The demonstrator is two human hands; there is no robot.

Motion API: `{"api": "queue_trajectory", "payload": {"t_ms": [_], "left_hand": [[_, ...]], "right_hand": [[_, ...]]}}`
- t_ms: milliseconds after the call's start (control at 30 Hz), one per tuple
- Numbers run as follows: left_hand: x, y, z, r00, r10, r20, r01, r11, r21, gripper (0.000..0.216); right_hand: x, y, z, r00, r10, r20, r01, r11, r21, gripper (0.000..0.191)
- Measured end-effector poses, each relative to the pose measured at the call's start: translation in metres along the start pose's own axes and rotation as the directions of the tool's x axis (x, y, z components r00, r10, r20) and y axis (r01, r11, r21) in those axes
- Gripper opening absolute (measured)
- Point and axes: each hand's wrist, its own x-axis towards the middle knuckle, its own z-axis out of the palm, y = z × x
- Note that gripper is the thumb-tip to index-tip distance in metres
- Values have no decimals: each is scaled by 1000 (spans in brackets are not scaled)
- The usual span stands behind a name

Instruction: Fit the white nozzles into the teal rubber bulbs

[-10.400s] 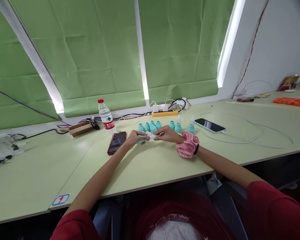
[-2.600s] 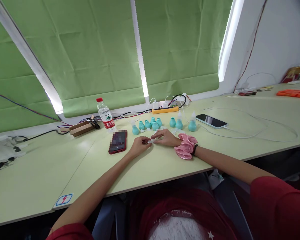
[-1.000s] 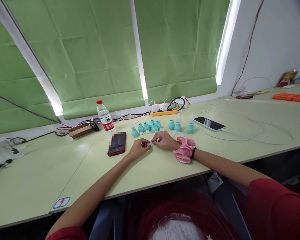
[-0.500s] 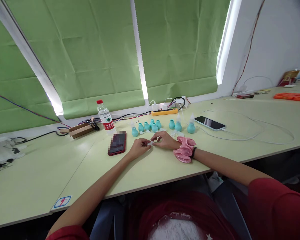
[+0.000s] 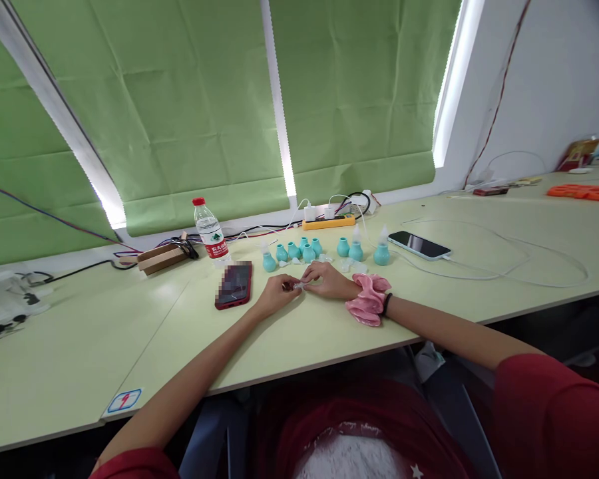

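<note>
Between my two hands, just above the table, is a small clear plastic piece (image 5: 298, 285); its exact shape is partly covered by fingers. My left hand (image 5: 276, 295) pinches it from the left. From the right, my right hand (image 5: 328, 281), with a pink scrunchie (image 5: 368, 299) at the wrist, closes thumb and fingers on it. Behind the hands stand several turquoise rubber bulbs (image 5: 308, 253), most with bare open necks. A few carry clear pointed tips, such as the bulb (image 5: 381, 254) at the right. Loose clear pieces (image 5: 353, 267) lie beyond my right hand.
A red-cased phone (image 5: 234, 285) lies left of my hands, with a water bottle (image 5: 211, 233) behind it. At the right is a charging phone (image 5: 419, 245) with a white cable. A yellow power strip (image 5: 329, 223) and an open cardboard box (image 5: 166, 257) sit along the back.
The fingers of my right hand have drawn slightly closer together over the clear piece. Otherwise the hands and the bulbs stay in place.
</note>
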Motion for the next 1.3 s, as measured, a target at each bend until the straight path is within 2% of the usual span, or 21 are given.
{"api": "queue_trajectory", "payload": {"t_ms": [133,233,333,533,733,933,1133,1300], "left_hand": [[0,-4,1,1000,-2,-22,2,1000,-3,26],[0,-6,1,999,2,-43,-3,1000,-23,26],[-1,-7,1,997,22,-77,-28,996,-80,28],[-1,-2,1,997,16,-75,-29,984,-177,29],[-1,1,-3,996,-57,67,73,965,-252,37],[1,-6,-1,990,-93,102,130,873,-470,38],[1,-8,-3,990,-65,124,117,867,-484,46],[1,-7,-4,992,-75,102,118,842,-527,42]], "right_hand": [[-2,-5,0,999,33,26,-32,999,-31,13],[-3,-8,-2,993,98,69,-103,992,69,24],[-2,-8,-5,988,140,60,-147,981,130,30],[0,-12,-10,999,23,22,-23,1000,-14,16],[1,-19,-12,999,-47,8,47,999,-13,16],[-1,-18,-9,1000,-7,-28,10,996,85,20],[-1,-15,-7,997,33,-63,-23,989,149,22],[-1,-19,-8,995,-31,-92,36,998,48,19]]}}
